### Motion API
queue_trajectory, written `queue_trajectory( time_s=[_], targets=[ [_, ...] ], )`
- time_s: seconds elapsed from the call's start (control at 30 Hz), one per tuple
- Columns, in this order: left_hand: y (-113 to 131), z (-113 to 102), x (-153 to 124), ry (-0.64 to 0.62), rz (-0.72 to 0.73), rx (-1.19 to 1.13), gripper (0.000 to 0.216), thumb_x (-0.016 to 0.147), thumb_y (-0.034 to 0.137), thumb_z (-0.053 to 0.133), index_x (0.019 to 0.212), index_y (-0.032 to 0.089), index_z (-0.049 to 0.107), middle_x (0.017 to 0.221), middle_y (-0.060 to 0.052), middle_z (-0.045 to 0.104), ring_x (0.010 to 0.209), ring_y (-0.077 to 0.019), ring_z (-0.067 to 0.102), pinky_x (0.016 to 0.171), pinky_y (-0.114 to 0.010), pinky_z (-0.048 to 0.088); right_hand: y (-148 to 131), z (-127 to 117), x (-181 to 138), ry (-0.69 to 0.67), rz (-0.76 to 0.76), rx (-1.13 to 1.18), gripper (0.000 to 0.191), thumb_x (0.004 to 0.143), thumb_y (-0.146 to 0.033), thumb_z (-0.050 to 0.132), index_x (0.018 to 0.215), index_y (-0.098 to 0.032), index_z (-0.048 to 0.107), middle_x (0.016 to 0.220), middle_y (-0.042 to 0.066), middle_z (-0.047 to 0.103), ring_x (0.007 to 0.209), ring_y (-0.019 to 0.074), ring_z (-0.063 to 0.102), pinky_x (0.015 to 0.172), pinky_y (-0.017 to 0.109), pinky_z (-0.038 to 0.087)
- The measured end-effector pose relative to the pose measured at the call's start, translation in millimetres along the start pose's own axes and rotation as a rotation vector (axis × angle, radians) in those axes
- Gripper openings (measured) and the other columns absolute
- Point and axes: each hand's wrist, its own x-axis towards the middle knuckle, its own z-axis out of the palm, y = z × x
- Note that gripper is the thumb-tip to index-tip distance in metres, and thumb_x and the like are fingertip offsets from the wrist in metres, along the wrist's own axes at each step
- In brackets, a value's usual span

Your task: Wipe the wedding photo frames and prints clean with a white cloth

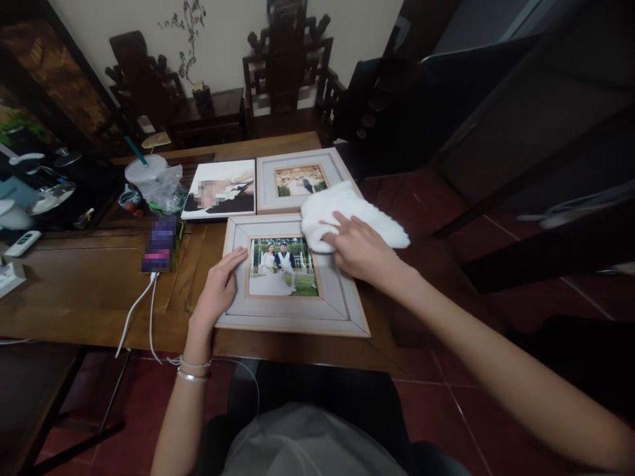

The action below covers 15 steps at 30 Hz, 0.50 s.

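Head view: wiping the near picture frame (292, 317), lying flat at the front edge of the wooden table (74, 291), straight ahead of the body. Pressing a fluffy white cloth (370, 215) onto the frame's upper right corner with the right hand (360, 252), palm down, fingers stretched out and slightly fanned over the cloth, not pinching it. Steadying the frame's left border with the left hand (221, 287), fingers flat and close together, thumb lying along the inner edge beside the photo, two thin bracelets (193, 369) circling that wrist.

Judging the work: likely paying off to be bearing down firmly with the left palm while wiping, stopping the frame from sliding toward the table edge just below it. Working the cloth along each border in turn and into the mitred corners, then over the glass in light straight passes, avoiding smears. Gathering the cloth's loose end under the hand, since trailing past the right rim.

Lying just beyond the near frame's top edge, too close to tell whether touching, a second frame (268, 182) of the same kind, partly under the cloth. Just left of that, an unframed photo print (221, 192). Further left, a phone (159, 246) plugged into a white cable (133, 309) hanging off the table front, and a lidded plastic cup (146, 173) beside a crumpled clear bag (169, 188).
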Motion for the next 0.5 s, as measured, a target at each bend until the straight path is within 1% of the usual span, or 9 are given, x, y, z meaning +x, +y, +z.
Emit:
queue_trajectory(
  time_s=[0.07,0.1,0.17,0.27,0.37,0.43,0.5],
  targets=[
    [0,1,-1,0.018,-0.005,0.007,0.051,0.087,0.001,0.035,0.127,0.018,0.062,0.135,-0.009,0.061,0.133,-0.019,0.051,0.116,-0.048,0.037,-1,6,8,0.031,0.0,-0.014,0.043,0.073,0.001,0.044,0.105,-0.013,0.07,0.13,0.013,0.063,0.133,0.0355,0.044,0.104,0.053,0.04],
    [0,1,-1,0.022,-0.007,0.012,0.051,0.087,0.0,0.035,0.127,0.018,0.062,0.135,-0.01,0.061,0.133,-0.0191,0.051,0.116,-0.048,0.037,-4,6,6,0.04,-0.005,-0.019,0.043,0.074,0.0,0.044,0.106,-0.012,0.07,0.132,0.014,0.062,0.133,0.0359,0.044,0.105,0.054,0.039],
    [0,2,-1,0.024,-0.01,0.02,0.052,0.086,-0.001,0.035,0.126,0.016,0.062,0.135,-0.01,0.061,0.133,-0.0194,0.051,0.116,-0.047,0.037,-14,2,-7,0.032,-0.024,-0.02,0.041,0.074,0.001,0.044,0.104,-0.009,0.07,0.132,0.017,0.061,0.133,0.037,0.044,0.107,0.054,0.038],
    [1,2,-1,0.016,-0.014,0.027,0.052,0.086,-0.001,0.035,0.128,0.015,0.061,0.136,-0.011,0.06,0.135,-0.0196,0.049,0.117,-0.048,0.036,-34,-14,-43,-0.031,-0.089,0.015,0.039,0.072,0.001,0.047,0.101,-0.007,0.071,0.131,0.021,0.061,0.131,0.0386,0.047,0.106,0.053,0.041],
    [2,2,-1,0.004,-0.012,0.032,0.051,0.088,0.0,0.035,0.13,0.017,0.059,0.138,-0.011,0.059,0.136,-0.0196,0.047,0.117,-0.049,0.035,-48,-33,-80,-0.091,-0.191,0.104,0.038,0.07,0.0,0.049,0.098,-0.01,0.072,0.128,0.02,0.063,0.129,0.0378,0.05,0.105,0.053,0.044],
    [3,2,0,-0.001,-0.012,0.04,0.047,0.091,0.004,0.037,0.132,0.018,0.058,0.14,-0.011,0.056,0.137,-0.0199,0.046,0.117,-0.049,0.034,-52,-45,-92,-0.118,-0.22,0.177,0.038,0.069,0.001,0.048,0.094,-0.013,0.073,0.125,0.017,0.066,0.126,0.0355,0.054,0.103,0.051,0.047],
    [4,2,0,0.0,-0.017,0.057,0.042,0.095,0.01,0.039,0.132,0.018,0.057,0.145,-0.011,0.052,0.141,-0.0212,0.041,0.118,-0.05,0.033,-51,-52,-87,-0.15,-0.185,0.222,0.04,0.069,0.002,0.046,0.093,-0.015,0.072,0.117,0.015,0.07,0.123,0.0331,0.057,0.097,0.046,0.052]
  ],
)
